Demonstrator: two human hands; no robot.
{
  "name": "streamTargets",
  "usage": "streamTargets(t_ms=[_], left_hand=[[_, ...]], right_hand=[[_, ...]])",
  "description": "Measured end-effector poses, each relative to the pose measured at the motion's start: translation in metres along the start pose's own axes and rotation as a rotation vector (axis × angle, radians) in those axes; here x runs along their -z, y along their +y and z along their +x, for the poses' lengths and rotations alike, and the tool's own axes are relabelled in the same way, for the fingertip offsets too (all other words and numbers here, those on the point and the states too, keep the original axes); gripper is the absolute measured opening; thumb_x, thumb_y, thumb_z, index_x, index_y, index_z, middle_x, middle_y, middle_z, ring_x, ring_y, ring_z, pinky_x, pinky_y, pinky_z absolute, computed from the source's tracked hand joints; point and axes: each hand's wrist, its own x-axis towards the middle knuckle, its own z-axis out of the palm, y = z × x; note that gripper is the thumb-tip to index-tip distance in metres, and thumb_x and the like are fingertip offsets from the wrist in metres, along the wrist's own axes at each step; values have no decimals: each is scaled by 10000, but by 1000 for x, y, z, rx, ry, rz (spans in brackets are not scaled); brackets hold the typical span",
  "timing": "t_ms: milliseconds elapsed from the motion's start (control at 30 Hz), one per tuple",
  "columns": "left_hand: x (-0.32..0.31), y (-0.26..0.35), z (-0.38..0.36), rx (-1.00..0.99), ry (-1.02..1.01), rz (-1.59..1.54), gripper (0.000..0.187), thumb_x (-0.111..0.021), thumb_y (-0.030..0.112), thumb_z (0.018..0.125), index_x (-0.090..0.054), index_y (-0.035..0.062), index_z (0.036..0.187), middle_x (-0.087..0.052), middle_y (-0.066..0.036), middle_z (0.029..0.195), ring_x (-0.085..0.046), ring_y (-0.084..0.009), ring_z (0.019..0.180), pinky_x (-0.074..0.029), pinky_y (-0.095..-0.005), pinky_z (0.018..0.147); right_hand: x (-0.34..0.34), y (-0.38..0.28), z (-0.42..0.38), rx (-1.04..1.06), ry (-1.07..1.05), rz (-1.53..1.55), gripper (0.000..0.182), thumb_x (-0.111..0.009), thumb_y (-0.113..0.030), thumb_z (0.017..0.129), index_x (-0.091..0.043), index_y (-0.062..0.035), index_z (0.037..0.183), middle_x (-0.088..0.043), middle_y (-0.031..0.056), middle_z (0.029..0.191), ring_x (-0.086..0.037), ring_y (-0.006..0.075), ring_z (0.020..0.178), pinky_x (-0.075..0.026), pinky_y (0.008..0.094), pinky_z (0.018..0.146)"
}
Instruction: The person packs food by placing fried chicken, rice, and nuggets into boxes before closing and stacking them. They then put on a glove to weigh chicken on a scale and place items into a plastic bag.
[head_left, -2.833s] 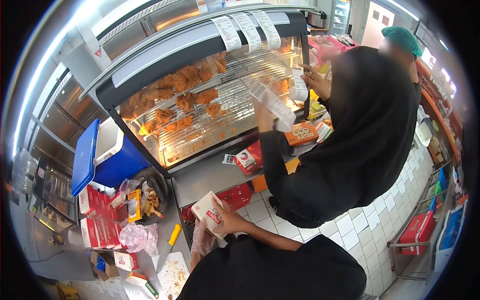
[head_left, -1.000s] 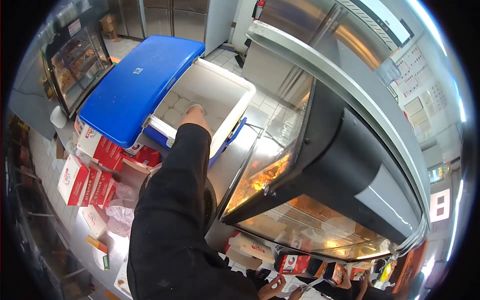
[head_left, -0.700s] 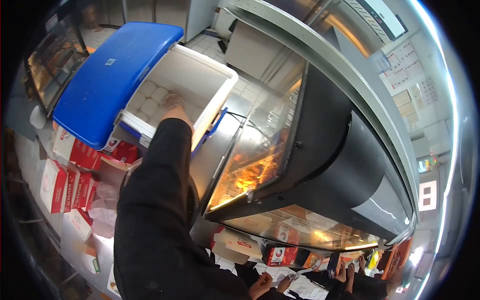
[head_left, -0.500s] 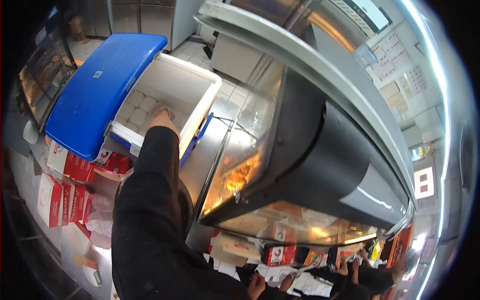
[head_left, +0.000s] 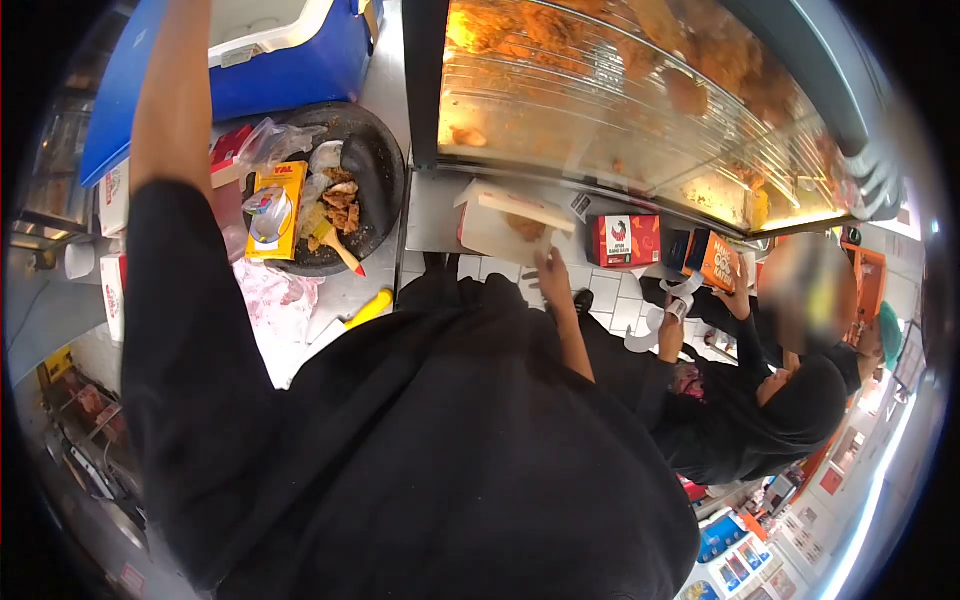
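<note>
My left forearm [head_left: 172,100] reaches up past the top edge of the view, beside the blue cooler box [head_left: 300,75] with its white inner wall; the hand itself is out of sight. My right hand [head_left: 552,282] is at the near right corner of an open white cardboard food box [head_left: 485,222], its fingers closed on the edge. A piece of fried chicken [head_left: 524,228] lies inside that box. The box sits at the counter edge, below the glass warming cabinet [head_left: 600,150].
A black stone mortar [head_left: 385,180] holds chicken scraps, a brush [head_left: 335,240] and a yellow packet [head_left: 272,215]. A yellow-handled knife [head_left: 368,308] lies nearby. A red box [head_left: 625,240] stands right of the food box. Co-workers [head_left: 790,410] stand close on the right, one holding an orange box [head_left: 715,262].
The view has swung down and right. My left hand, earlier inside the cooler among round white packets, has left the view. My right hand is now at the food box.
</note>
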Motion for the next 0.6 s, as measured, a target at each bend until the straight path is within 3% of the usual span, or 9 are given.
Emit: streamTargets(t_ms=[167, 267, 367, 433, 467, 500, 533, 567, 600], left_hand=[[-82, 2, -192, -441, 220, -192, 537, -674, 421, 784, -571, 110, 1209, -673, -167, 1064, -651, -316, 979, -494, -399, 883], [-196, 28, -283, -592, -116, -131, 524, -707, 381, 761, -570, 118, 1193, -673, -169, 1074, -650, -333, 990, -494, -405, 891], [-326, 65, -287, -671, -657, 106, 517, -740, 341, 739, -569, 127, 1177, -673, -172, 1084, -649, -350, 1002, -494, -410, 900], [-407, 55, -266, -618, -669, -247, 673, -778, 408, 699, -548, 44, 1217, -667, -215, 1056, -650, -357, 966, -504, -398, 901], [-435, 53, -255, -553, -505, -210, 724, -787, 439, 687, -542, 44, 1241, -664, -214, 1073, -644, -349, 997, -496, -401, 912], [-467, 49, -240, -501, -335, -181, 775, -797, 470, 674, -536, 43, 1265, -660, -214, 1091, -638, -341, 1027, -488, -403, 922], [-494, 41, -222, -475, -171, -209, 824, -795, 491, 685, -515, 8, 1291, -645, -257, 1103, -621, -366, 1065, -487, -399, 923], [-503, 39, -214, -651, -12, -164, 785, -774, 510, 699, -554, -1, 1251, -642, -260, 1113, -611, -372, 1084, -484, -412, 917], [-499, 55, -207, -287, -232, -93, 779, -744, 566, 703, -591, -3, 1212, -638, -248, 1146, -606, -366, 1095, -466, -427, 932]], right_hand=[[15, -15, 11, -57, 21, -3, 702, -515, -631, 904, -590, 26, 1142, -694, 168, 921, -714, 223, 674, -552, 299, 506], [24, -25, 15, -8, 7, -148, 678, -510, -629, 907, -662, 26, 991, -694, 142, 790, -710, 212, 640, -547, 310, 487], [25, -33, 21, -4, 36, -195, 682, -516, -638, 899, -691, 19, 849, -671, 123, 665, -704, 181, 613, -535, 307, 456], [24, -31, 28, 0, 54, -199, 667, -517, -633, 898, -703, 4, 831, -668, 170, 661, -710, 262, 649, -552, 379, 531], [17, 21, 67, 170, 103, -394, 645, -477, -631, 911, -702, -28, 943, -658, 149, 621, -684, 247, 541, -540, 332, 450], [16, 17, 66, 189, 121, -449, 602, -473, -609, 919, -708, -55, 947, -666, 163, 646, -689, 276, 566, -555, 374, 512], [3, 63, 100, 504, 307, -622, 598, -482, -600, 916, -708, -47, 911, -663, 168, 640, -697, 284, 593, -557, 408, 588], [6, 19, 64, 264, 296, -504, 615, -500, -603, 901, -702, -23, 870, -669, 181, 665, -705, 319, 679, -547, 448, 680], [10, -5, 51, 119, 157, -391, 627, -512, -616, 885, -699, -19, 840, -673, 195, 697, -695, 364, 758, -543, 462, 710]])
